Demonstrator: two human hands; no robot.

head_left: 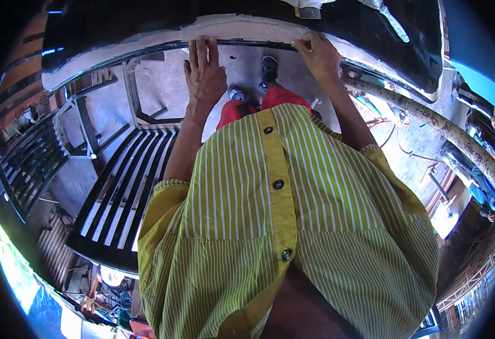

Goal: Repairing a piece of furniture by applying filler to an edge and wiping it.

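Observation:
A large black panel (145,20) with a glossy surface spans the top of the view. Along its near edge runs a band of pale grey-pink filler (241,25). My left hand (206,76) lies with its fingers stretched out on that band, holding nothing. Farther right along the same edge is my right hand (322,56), its fingers bent and drawn together against the rim; whatever they may pinch is hidden. Beyond it on the panel lie a scraper-like tool (393,24) with a smeared pale handle and a grey-white piece (308,10), cut off by the frame.
Black slatted benches or chairs (126,186) stand on the concrete floor (168,79) to my left. A long rough pole (428,116) slants at the right, with cables (394,138) on the floor below. Farther right is a person (473,175) in blue.

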